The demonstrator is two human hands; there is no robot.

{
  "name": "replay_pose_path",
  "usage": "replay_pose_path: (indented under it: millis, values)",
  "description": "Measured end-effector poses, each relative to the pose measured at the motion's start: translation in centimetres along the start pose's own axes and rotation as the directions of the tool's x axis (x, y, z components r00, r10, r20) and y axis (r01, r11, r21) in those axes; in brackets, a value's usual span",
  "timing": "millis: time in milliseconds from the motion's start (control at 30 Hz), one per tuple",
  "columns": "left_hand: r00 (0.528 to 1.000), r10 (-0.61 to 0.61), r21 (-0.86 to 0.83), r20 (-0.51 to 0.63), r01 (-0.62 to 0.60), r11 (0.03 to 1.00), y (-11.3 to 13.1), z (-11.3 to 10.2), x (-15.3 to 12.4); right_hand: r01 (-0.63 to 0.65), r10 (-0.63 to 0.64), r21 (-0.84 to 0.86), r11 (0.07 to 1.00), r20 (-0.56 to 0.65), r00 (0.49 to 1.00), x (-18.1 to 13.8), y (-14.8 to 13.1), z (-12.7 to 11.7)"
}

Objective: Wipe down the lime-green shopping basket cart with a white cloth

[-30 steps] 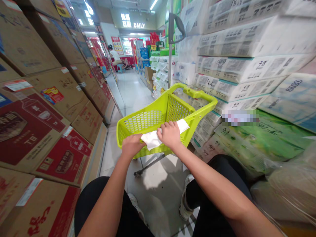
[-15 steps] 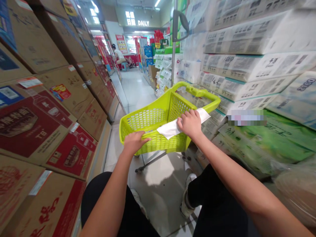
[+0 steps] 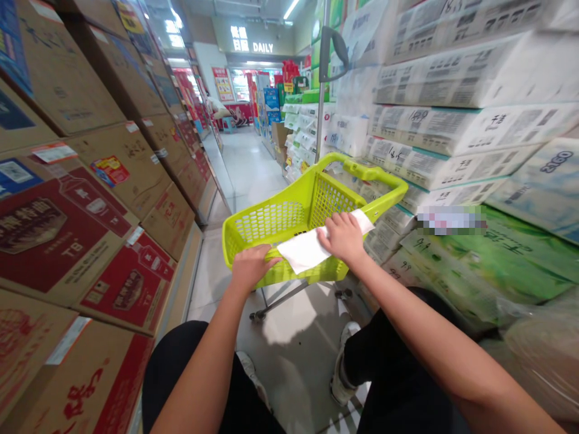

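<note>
Right hand (image 3: pixel 342 236) lies open, palm down, pressing white cloth (image 3: pixel 304 252) on cart (image 3: pixel 271 224) near rim. Left hand (image 3: pixel 251 266) clasps that rim. Cloth probably light and limp; pinch an edge.

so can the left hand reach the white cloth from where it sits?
Probably yes: the left hand grips the basket rim right beside the white cloth, nothing between; the right hand holds its far end.
</note>
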State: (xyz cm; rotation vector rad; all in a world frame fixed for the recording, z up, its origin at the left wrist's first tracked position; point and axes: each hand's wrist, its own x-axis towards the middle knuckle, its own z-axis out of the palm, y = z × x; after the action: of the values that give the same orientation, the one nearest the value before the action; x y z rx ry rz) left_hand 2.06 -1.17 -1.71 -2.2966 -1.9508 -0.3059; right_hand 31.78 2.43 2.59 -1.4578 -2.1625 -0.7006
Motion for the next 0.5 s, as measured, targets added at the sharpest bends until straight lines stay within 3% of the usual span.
replay_pose_path:
  millis: [133,233,367,500]
  values:
    - [1.000,-0.018,-0.007,-0.006,0.018,1.000,-1.2,0.4,0.3,-0.117,0.111,-0.108,0.987,-0.064,0.992,1.0,6.8,-1.0]
    - [1.000,-0.025,0.011,-0.005,0.025,1.000,-1.4,0.4,0.5,-0.173,0.162,-0.105,0.979,-0.112,0.980,1.1,9.1,-1.4]
    - [0.999,-0.039,0.050,0.015,0.038,0.998,-0.7,0.0,0.6,-0.209,0.203,-0.021,0.978,-0.151,0.967,0.5,6.8,-0.8]
    - [0.999,-0.032,0.081,0.030,0.030,0.996,0.4,-0.4,0.6,-0.123,0.127,0.091,0.988,-0.035,0.991,-0.2,0.2,0.2]
